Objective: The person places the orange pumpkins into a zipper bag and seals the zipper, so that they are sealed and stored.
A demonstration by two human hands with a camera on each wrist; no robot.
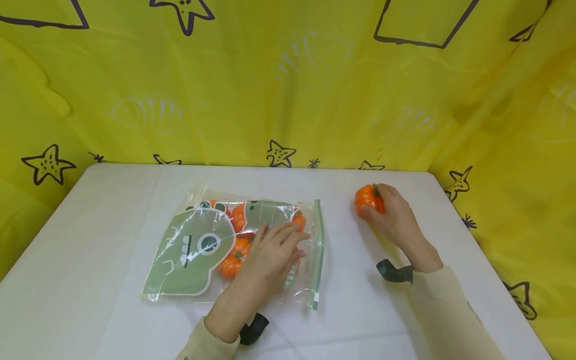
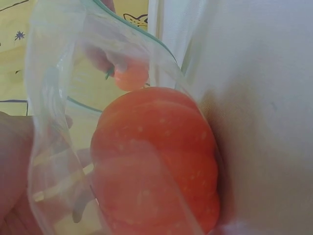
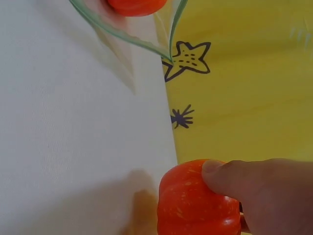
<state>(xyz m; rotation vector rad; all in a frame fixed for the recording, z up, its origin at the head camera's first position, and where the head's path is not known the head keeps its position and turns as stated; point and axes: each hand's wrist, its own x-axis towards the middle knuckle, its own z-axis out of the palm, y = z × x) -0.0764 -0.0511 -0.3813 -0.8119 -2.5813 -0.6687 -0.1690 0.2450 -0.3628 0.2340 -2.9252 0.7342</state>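
My right hand grips a small toy pumpkin, orange with a green stem, over the table's right part. Thumb and fingers lie on either side of it in the right wrist view. To its left, a clear zip bag printed with a green cartoon animal lies flat and holds several orange pumpkins. My left hand rests over the bag's right half, its fingers loosely bent. Green zip strips at the bag's mouth stand apart in the right wrist view. One bagged pumpkin fills the left wrist view.
A white-covered table carries everything. Yellow cloth with drawn starfish and shells hangs behind it and at both sides. Black wrist straps show on both forearms. The bag's mouth faces right, towards my right hand.
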